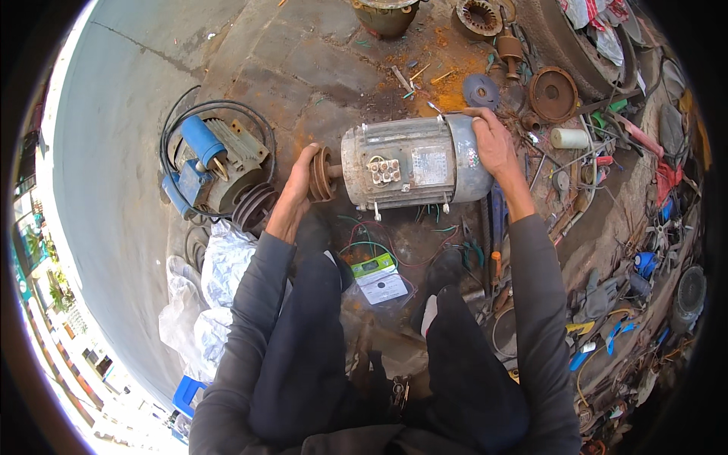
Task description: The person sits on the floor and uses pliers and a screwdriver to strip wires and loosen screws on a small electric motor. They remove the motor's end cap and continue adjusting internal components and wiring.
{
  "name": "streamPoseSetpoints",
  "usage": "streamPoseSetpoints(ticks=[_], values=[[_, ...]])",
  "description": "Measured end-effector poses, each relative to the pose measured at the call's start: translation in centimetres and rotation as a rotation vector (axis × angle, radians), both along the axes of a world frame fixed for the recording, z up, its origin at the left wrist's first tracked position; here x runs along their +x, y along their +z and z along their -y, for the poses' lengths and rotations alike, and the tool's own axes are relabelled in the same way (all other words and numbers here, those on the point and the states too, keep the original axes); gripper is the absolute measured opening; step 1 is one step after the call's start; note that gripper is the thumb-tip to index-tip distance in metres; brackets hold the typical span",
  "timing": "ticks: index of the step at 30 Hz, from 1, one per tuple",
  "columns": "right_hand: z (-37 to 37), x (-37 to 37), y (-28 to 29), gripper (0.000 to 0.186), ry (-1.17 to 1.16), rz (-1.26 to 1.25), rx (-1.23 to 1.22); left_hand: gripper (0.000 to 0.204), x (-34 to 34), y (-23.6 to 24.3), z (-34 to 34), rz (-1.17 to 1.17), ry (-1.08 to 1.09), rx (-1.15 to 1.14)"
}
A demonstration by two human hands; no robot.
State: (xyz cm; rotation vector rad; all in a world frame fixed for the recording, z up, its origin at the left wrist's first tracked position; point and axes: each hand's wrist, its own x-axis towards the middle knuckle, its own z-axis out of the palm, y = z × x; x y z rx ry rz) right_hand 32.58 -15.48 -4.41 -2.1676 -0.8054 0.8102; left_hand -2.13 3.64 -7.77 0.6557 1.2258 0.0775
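Observation:
A weathered grey electric motor [409,163] with an exposed terminal block [384,170] lies crosswise in front of me. My left hand [298,174] is closed on the rusty pulley [321,173] on the shaft at its left end. My right hand [493,144] grips the end cover [471,171] at its right end. Loose thin wires lie beneath the motor, along with a small green-and-white device [378,277] between my shoes. Pliers [472,255] and a blue metal tool [497,220] lie just below the right end.
Another motor [243,163] with blue capacitors and coiled cable sits left, beside crumpled white bags [226,258]. A pot [384,19], a stator [476,20] and rusty round parts [552,92] lie at the back. Cluttered tools and scrap cover the right side, including grey gloves [599,299].

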Motion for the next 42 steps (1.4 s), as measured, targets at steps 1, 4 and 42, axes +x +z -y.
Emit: streamPoseSetpoints(ticks=[1, 4, 42], values=[[-0.4, 0.3, -0.2, 0.046, 0.012, 0.007, 0.032, 0.053, 0.0, 0.1, 0.1, 0.0, 0.008, 0.008], [0.8, -0.1, -0.1, 0.044, -0.056, -0.074, 0.069, 0.052, 0.1, 0.3, 0.1, -0.025, 0.013, 0.066], [30.2, -11.2, -2.5, 0.036, -0.033, 0.297, -0.544, 0.041, 3.9, 3.8, 8.1, 0.113, -0.464, 1.584]])
